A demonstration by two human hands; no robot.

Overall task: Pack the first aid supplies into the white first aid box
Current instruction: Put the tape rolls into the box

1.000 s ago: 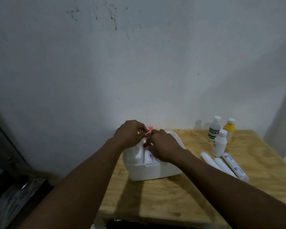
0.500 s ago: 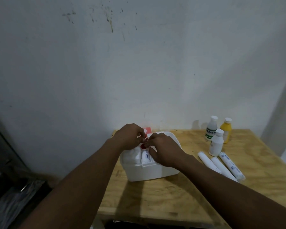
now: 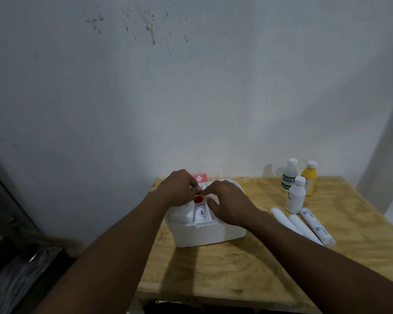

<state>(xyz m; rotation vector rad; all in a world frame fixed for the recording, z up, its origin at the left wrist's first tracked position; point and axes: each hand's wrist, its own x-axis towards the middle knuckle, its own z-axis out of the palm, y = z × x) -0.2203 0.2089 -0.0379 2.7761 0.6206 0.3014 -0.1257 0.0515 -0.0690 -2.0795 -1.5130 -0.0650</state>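
The left hand (image 3: 177, 188) sat curled over the open top of the white first aid box (image 3: 204, 232), its fingers bent inward and their tips meeting at a small red cap (image 3: 199, 198); whether they actually pinched the cap could not be told. The right hand (image 3: 228, 201), at 3 o'clock from the left and almost touching it, was likewise half closed, knuckles up, fingertips pressed down into the box beside the same cap. Just below the cap, at 6 o'clock from both sets of fingertips, a white tube with blue print (image 3: 201, 215) lay inside a narrow compartment of the box, the red cap at its far end. The box rested on the wooden table (image 3: 236, 273) directly under both hands, near the table's left rear corner. Behind the left hand, at 12 o'clock, a red patch with a white cross (image 3: 200, 178) showed on the raised lid against the wall (image 3: 191, 87).

Out at 3 o'clock from the right hand, well apart from the box, 3 white rolls (image 3: 304, 225) lay side by side on the table. Beyond them, toward 1 o'clock, stood 3 bottles: a small white bottle (image 3: 295, 196) nearest, a white bottle with a green label (image 3: 289, 175) behind it, and a yellow bottle (image 3: 309, 179) to its right.
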